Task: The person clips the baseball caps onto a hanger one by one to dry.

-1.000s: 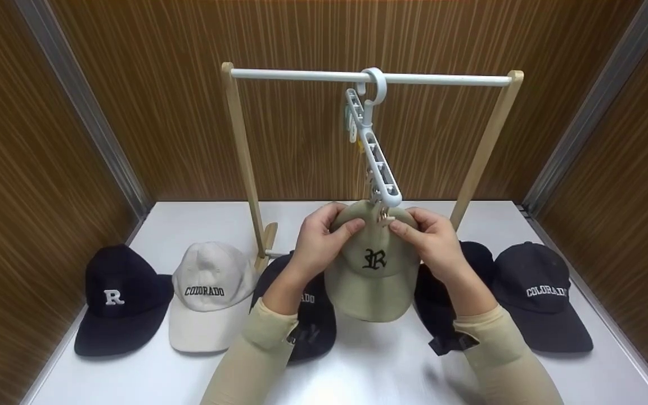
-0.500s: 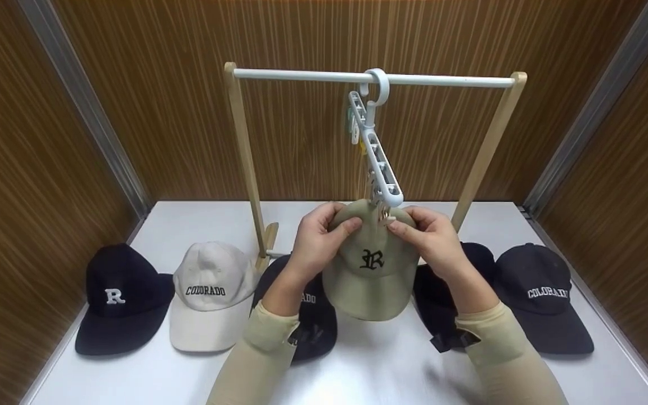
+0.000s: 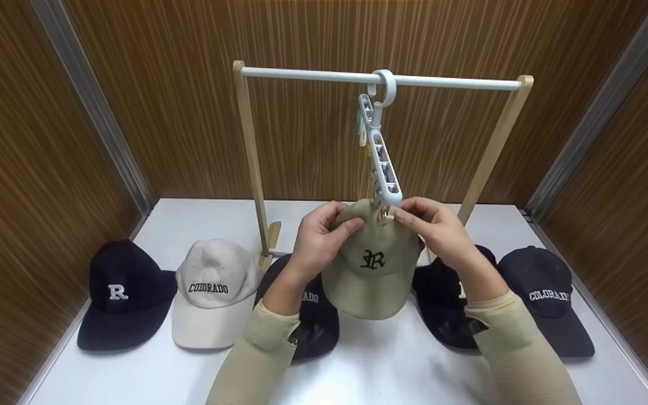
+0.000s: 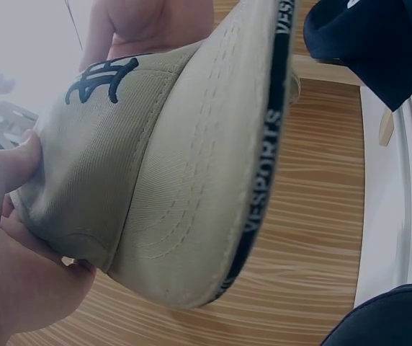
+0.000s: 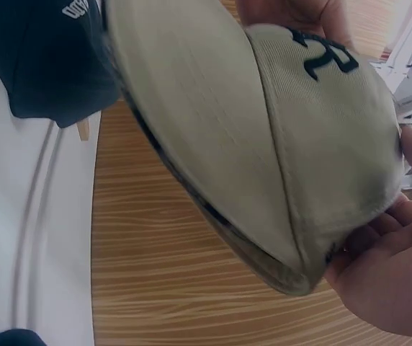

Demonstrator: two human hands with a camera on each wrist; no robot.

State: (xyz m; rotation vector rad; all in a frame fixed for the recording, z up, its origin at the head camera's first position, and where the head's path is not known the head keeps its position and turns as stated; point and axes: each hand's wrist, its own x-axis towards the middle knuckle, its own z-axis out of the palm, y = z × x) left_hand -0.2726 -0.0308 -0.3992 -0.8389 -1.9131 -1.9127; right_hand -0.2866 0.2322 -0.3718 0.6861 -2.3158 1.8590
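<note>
A khaki baseball cap (image 3: 366,295) with a dark embroidered R hangs upright in the middle of the head view, brim down. My left hand (image 3: 318,239) grips its left side, thumb on the front of the crown. At its upper right, my right hand (image 3: 442,233) has the thumb beside a small clip (image 3: 386,218). In the right wrist view the right fingers (image 5: 379,241) curl behind the edge of the khaki cap (image 5: 336,137). The clip hangs from the near end of a white hanger (image 3: 383,163) and overlaps the crown top; its bite is too small to make out.
A rack with a white rail (image 3: 313,75) and wooden posts carries the hanger. On the white table (image 3: 358,365) lie a navy R cap (image 3: 124,281), a cream cap (image 3: 211,315), a dark cap (image 3: 318,332), a black cap (image 3: 448,309) and a charcoal cap (image 3: 543,281). Wood-grain panels enclose the table.
My right hand has shifted up and slightly right, its thumb higher beside the clip. The left hand and khaki cap stay nearly in place. The head view has shifted a little.
</note>
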